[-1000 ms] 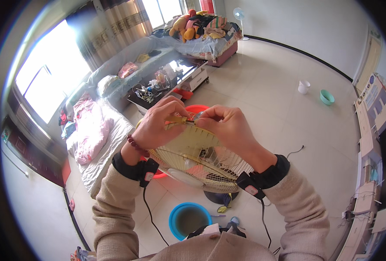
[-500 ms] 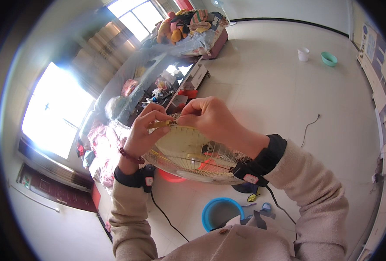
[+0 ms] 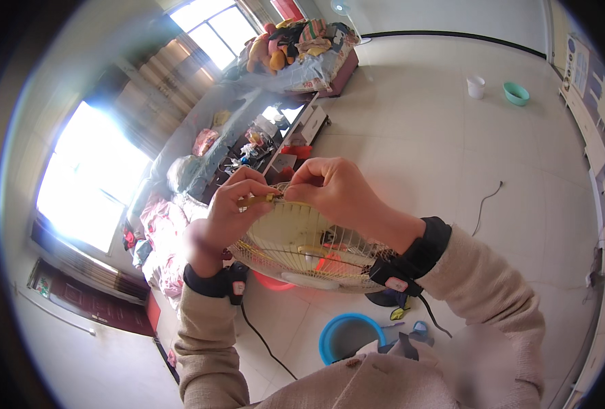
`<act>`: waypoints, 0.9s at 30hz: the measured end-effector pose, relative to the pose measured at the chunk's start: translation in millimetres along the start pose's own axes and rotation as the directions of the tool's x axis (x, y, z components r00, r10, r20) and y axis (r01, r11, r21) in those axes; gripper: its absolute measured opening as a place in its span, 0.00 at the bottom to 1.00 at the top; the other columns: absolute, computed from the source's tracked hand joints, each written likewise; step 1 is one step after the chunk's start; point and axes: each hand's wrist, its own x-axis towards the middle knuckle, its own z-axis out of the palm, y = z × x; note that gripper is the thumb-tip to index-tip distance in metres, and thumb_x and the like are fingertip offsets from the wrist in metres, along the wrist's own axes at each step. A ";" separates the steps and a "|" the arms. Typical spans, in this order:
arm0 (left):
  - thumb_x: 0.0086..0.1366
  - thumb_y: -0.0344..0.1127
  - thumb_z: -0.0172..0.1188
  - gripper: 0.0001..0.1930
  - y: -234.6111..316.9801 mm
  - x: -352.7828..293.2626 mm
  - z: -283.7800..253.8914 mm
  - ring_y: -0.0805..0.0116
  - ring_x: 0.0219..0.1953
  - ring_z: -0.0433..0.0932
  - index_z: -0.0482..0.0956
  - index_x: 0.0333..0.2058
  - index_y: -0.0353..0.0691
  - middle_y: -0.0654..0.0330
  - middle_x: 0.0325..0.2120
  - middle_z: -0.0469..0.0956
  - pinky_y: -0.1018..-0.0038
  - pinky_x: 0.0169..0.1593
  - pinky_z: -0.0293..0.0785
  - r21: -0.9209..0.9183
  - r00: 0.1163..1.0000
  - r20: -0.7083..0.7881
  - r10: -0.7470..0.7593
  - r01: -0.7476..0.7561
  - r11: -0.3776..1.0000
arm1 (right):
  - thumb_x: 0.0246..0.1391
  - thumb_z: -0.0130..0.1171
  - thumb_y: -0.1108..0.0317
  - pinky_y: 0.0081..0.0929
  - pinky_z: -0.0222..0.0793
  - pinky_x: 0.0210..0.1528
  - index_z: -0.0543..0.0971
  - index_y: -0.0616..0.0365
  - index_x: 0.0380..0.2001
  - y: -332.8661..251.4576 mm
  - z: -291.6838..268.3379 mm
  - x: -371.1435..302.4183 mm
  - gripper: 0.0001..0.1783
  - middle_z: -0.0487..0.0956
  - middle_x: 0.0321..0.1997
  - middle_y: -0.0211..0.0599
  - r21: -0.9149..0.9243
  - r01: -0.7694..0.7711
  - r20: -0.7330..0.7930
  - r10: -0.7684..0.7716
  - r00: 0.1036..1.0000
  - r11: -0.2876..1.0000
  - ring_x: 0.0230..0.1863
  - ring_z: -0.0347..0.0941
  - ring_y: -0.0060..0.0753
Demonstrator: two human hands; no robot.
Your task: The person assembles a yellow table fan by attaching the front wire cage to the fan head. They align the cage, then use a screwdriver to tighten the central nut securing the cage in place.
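My left hand [image 3: 231,208] pinches a yellow tool [image 3: 258,200] at the fan guard [image 3: 302,245] rim; my right hand [image 3: 333,191] grips that rim. A blue basin [image 3: 330,337] sits below on the floor [image 3: 418,136].

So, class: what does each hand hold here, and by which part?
The left hand grips a small yellow-handled tool by its handle. The right hand pinches the top rim of the cream wire fan guard, where the tool's tip meets it.

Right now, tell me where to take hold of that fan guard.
Probably grip the fan guard by its outer rim, from the near side. Both the left hand and right hand crowd the far rim, and the thin wires offer a poorer hold.
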 end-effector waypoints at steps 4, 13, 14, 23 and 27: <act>0.54 0.26 0.63 0.11 0.0 0.8 -0.9 0.74 0.40 0.72 0.83 0.37 0.36 0.63 0.36 0.72 0.77 0.43 0.68 0.034 1.000 0.004 0.020 -0.020 0.999 | 0.46 0.69 0.66 0.26 0.70 0.33 0.82 0.61 0.28 0.9 1.5 -1.3 0.10 0.81 0.27 0.36 0.041 0.005 0.007 -0.006 1.000 0.999 0.29 0.77 0.27; 0.53 0.24 0.64 0.10 -0.2 0.1 -2.6 0.71 0.42 0.74 0.82 0.36 0.33 0.60 0.38 0.71 0.77 0.45 0.71 0.061 1.000 0.012 0.008 -0.009 0.998 | 0.48 0.68 0.66 0.25 0.70 0.33 0.80 0.61 0.31 0.1 -9.0 9.1 0.11 0.80 0.27 0.33 -0.014 0.040 0.191 -0.036 0.981 0.999 0.30 0.75 0.23; 0.52 0.24 0.64 0.10 -0.4 0.1 -2.5 0.71 0.42 0.74 0.82 0.36 0.33 0.60 0.38 0.71 0.76 0.45 0.71 0.056 1.000 0.004 0.020 -0.021 0.998 | 0.48 0.68 0.66 0.25 0.69 0.33 0.80 0.61 0.32 -2.6 -11.4 11.5 0.11 0.80 0.27 0.33 -0.046 0.046 0.223 -0.035 0.974 0.998 0.30 0.75 0.22; 0.51 0.22 0.65 0.11 0.0 -0.8 -3.5 0.72 0.41 0.73 0.82 0.35 0.35 0.62 0.37 0.71 0.75 0.45 0.71 0.005 0.999 -0.037 0.015 -0.015 1.000 | 0.48 0.65 0.74 0.20 0.70 0.38 0.80 0.59 0.33 -30.4 -18.2 27.7 0.07 0.80 0.32 0.27 -0.161 0.106 0.445 -0.024 0.895 0.981 0.33 0.72 0.17; 0.52 0.23 0.66 0.10 -3.3 -2.2 -4.7 0.69 0.42 0.74 0.82 0.35 0.35 0.61 0.36 0.71 0.73 0.48 0.71 0.029 0.999 -0.015 0.039 -0.038 0.999 | 0.47 0.65 0.76 0.21 0.70 0.38 0.80 0.60 0.34 -32.9 -19.1 34.6 0.08 0.81 0.33 0.26 -0.165 0.063 0.509 0.030 0.860 0.984 0.34 0.74 0.18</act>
